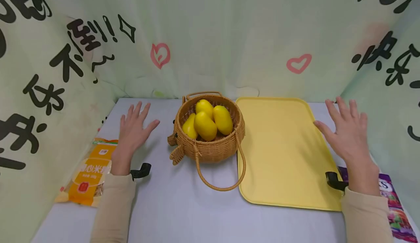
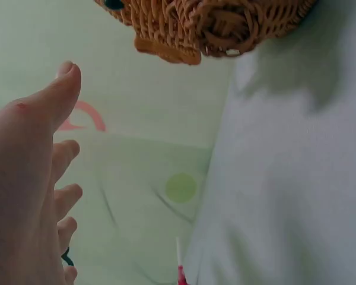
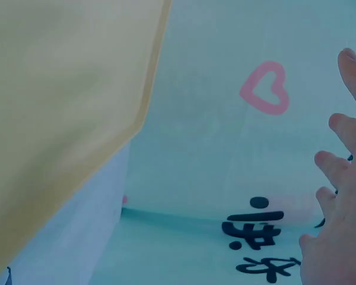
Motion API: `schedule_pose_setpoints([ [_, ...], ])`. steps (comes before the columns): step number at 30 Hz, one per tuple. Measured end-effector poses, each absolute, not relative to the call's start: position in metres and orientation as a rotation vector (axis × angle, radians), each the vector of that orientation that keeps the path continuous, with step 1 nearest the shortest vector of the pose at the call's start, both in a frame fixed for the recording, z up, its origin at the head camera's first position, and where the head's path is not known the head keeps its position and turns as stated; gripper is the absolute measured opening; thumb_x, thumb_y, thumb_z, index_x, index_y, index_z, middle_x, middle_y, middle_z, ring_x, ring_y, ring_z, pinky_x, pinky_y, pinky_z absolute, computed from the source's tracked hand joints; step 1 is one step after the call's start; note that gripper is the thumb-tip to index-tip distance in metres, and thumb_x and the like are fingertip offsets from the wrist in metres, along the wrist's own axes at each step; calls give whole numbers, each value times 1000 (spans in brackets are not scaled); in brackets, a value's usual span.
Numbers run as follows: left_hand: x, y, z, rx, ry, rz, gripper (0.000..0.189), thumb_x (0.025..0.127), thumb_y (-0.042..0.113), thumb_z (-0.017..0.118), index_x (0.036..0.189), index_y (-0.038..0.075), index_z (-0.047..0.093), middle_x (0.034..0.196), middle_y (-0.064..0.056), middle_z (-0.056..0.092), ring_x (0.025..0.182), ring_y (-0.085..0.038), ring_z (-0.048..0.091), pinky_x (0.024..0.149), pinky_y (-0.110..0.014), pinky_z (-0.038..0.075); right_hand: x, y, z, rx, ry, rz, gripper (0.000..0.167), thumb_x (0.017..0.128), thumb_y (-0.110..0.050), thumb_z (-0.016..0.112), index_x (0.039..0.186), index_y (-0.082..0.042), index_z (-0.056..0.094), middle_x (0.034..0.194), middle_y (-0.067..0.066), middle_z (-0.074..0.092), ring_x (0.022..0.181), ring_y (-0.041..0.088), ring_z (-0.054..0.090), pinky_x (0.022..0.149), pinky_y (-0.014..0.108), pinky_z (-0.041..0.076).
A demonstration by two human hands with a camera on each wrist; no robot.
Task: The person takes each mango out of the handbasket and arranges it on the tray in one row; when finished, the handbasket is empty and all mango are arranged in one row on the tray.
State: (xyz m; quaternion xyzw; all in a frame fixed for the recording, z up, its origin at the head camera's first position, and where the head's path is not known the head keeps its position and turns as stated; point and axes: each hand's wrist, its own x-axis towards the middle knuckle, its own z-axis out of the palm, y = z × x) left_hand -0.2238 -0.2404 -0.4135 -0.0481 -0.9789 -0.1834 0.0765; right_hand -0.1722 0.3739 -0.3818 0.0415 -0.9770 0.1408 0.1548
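Note:
A round wicker basket (image 1: 213, 152) with a looped handle stands at the middle of the table, holding several yellow mangoes (image 1: 205, 125). To its right lies a flat yellow tray (image 1: 275, 155). My left hand (image 1: 132, 132) is raised left of the basket, fingers spread and holding nothing. In the left wrist view, the basket's woven side (image 2: 225, 27) shows beyond the thumb. Over the tray's right edge hovers my right hand (image 1: 349, 133), its fingers also spread with nothing in them. The right wrist view shows the tray's corner (image 3: 136, 122) to the left of that hand.
An orange-and-clear food bag (image 1: 88, 173) lies at the table's left edge, beside the left forearm. Partly hidden under the right forearm is a purple package (image 1: 398, 214). A pale printed curtain (image 1: 210, 35) encloses the back and both sides of the white table (image 1: 183, 214).

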Motion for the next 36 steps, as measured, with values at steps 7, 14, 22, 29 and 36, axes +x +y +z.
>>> schedule_pose_setpoints([
  [7, -220, -225, -414, -225, -2935, -580, 83, 93, 72, 38, 161, 29, 15, 169, -10, 9, 155, -38, 2, 119, -68, 3, -171, 352, -371, 215, -2742, 423, 75, 99, -56, 44, 161, -23, 16, 169, 7, 3, 155, 36, -9, 118, 68, -11],
  [14, -216, -209, -412, -316, -2919, -661, 79, 95, 66, 44, 160, 31, 17, 169, -8, 11, 155, -37, 3, 119, -69, 2, -175, 329, -356, 355, -2689, 466, 74, 98, -53, 51, 160, -23, 22, 169, 6, 10, 156, 32, -4, 119, 66, -7],
  [22, -213, -188, -415, -414, -2892, -789, 77, 94, 71, 38, 159, 35, 16, 169, -3, 12, 156, -33, 5, 121, -65, 4, -185, 306, -339, 548, -2657, 374, 73, 95, -44, 62, 158, -23, 30, 167, 8, 19, 156, 32, 4, 121, 65, 1],
  [29, -210, -178, -414, -462, -2857, -944, 72, 97, 65, 40, 159, 38, 15, 168, 0, 14, 156, -32, 7, 123, -62, 5, -194, 278, -324, 704, -2619, 303, 77, 89, -37, 70, 156, -24, 33, 165, 9, 24, 156, 32, 10, 120, 66, 8],
  [36, -209, -169, -410, -476, -2826, -1140, 67, 100, 49, 47, 159, 37, 18, 168, 6, 13, 157, -27, 7, 123, -62, 7, -207, 255, -316, 828, -2578, 222, 76, 89, -36, 71, 155, -26, 36, 165, 7, 26, 155, 31, 13, 123, 61, 9],
])
